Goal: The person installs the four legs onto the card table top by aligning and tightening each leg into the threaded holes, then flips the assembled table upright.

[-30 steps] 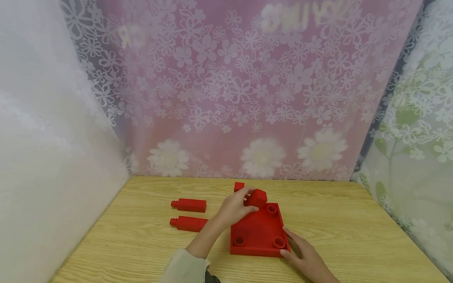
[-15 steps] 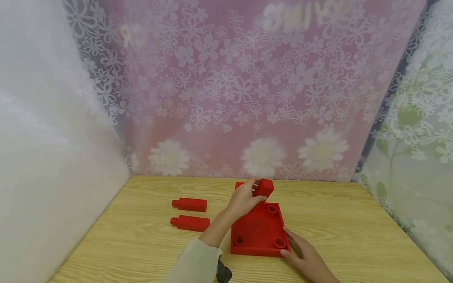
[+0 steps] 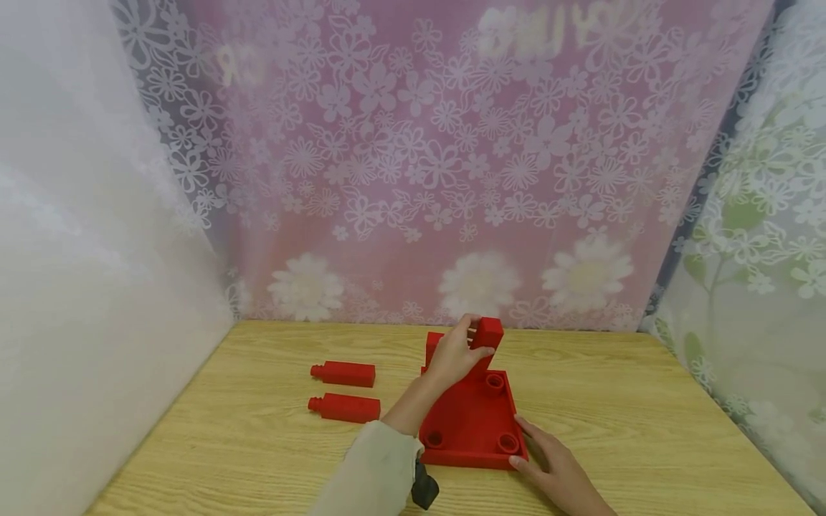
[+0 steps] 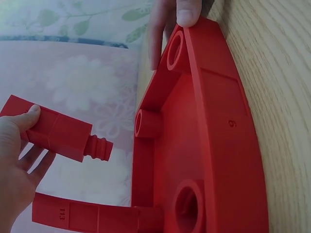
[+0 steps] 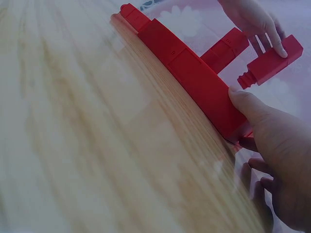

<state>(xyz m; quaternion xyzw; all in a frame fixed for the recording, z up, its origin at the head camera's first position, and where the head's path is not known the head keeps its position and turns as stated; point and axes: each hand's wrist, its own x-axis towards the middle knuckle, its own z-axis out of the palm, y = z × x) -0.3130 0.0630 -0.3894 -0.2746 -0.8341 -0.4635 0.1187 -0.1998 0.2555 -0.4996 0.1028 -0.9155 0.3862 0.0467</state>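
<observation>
In the head view my left hand (image 3: 454,357) holds a red square leg (image 3: 488,332) over the far side of a red square tabletop (image 3: 480,460). The left wrist view shows the leg tilted, its threaded end (image 4: 99,148) pointing down and apart from the sockets. The tabletop lies with its hollow side up. A second leg (image 4: 85,216) stands in the far left corner, partly behind my left hand in the head view. My right hand (image 3: 556,469) grips the tabletop's near right corner, thumb on the front wall and fingers along the side. Round sockets (image 3: 507,443) show in the other corners.
Two more red legs, a farther one (image 3: 348,373) and a nearer one (image 3: 348,407), lie on the wooden table (image 3: 258,444) left of the tabletop, threaded ends pointing left. A flowered pink curtain (image 3: 387,179) hangs behind the table, with pale sheets at both sides.
My left hand has moved right and up with the leg, which has turned from lying slanted to more upright above the far right socket. The right hand stays at the tabletop corner.
</observation>
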